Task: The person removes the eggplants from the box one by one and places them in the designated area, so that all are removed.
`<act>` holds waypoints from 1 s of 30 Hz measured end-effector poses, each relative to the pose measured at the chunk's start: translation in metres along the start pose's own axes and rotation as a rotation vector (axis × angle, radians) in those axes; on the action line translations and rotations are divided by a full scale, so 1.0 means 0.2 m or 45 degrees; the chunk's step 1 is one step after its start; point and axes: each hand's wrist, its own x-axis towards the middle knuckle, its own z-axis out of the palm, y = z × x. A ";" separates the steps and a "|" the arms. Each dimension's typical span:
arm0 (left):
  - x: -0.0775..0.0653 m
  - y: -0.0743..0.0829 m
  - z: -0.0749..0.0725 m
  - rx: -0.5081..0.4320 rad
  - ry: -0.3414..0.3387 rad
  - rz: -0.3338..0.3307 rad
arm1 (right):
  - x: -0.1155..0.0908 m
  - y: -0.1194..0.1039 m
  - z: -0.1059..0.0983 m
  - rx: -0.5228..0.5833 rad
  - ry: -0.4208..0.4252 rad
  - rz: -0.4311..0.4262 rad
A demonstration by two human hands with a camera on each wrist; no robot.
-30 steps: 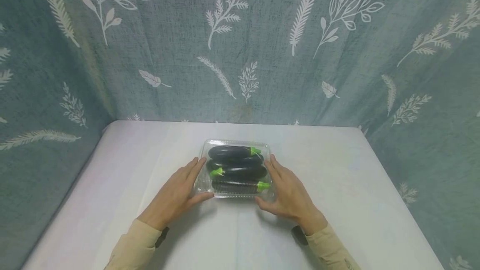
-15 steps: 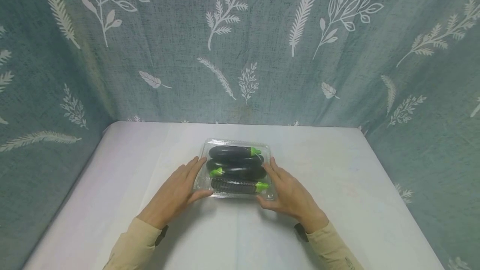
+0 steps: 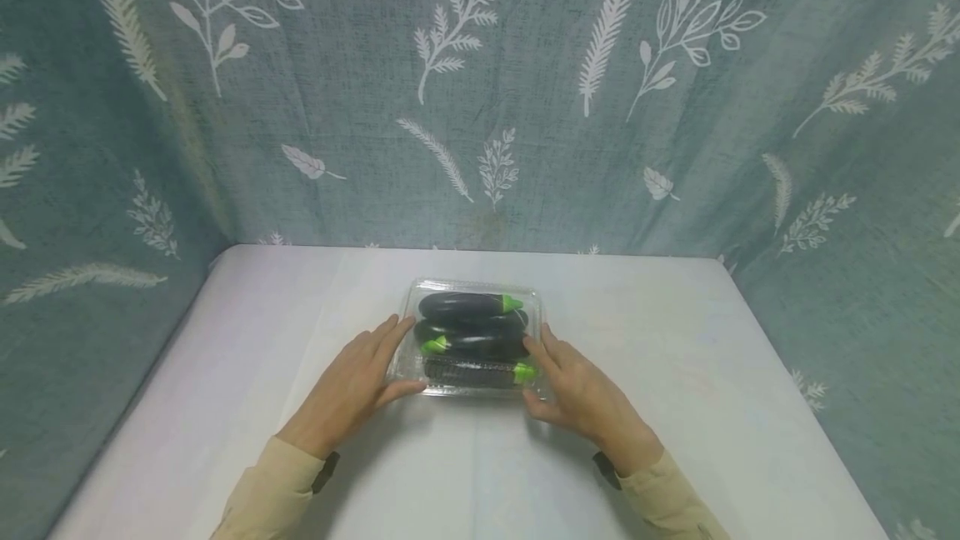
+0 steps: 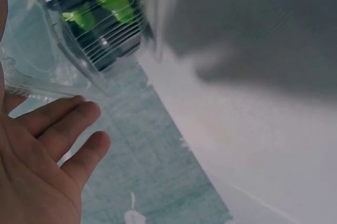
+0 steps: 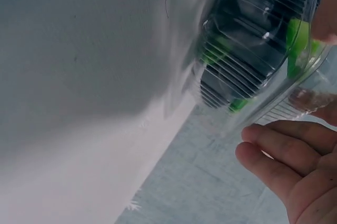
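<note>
Head view: a clear plastic clamshell box holding three dark eggplants with green stems sits at the centre of the frame on a white table, before a leaf-patterned curtain. The left hand lies flat against the box's left side, fingers straight and close together, thumb along the near edge. The right hand mirrors it on the right side, fingers extended and slightly spread, fingertips on the lid's rim near a green stem. Both forearms, in beige sleeves, enter from the lower edge of the frame and converge on the box. Judgement: the thin shell will likely flex, so pressure should be even and light from both sides, with the thumbs steadying the near lip. The wrist views show ribbed plastic beside each palm.
</note>
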 end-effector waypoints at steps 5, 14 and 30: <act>0.00 0.00 0.01 -0.010 0.021 -0.005 | -0.01 -0.02 -0.02 -0.040 -0.025 -0.024; 0.00 0.01 0.02 -0.017 0.038 0.005 | -0.03 -0.03 -0.03 -0.064 -0.077 -0.008; -0.01 0.02 0.04 -0.028 0.045 0.017 | -0.02 -0.04 -0.04 -0.003 -0.056 0.002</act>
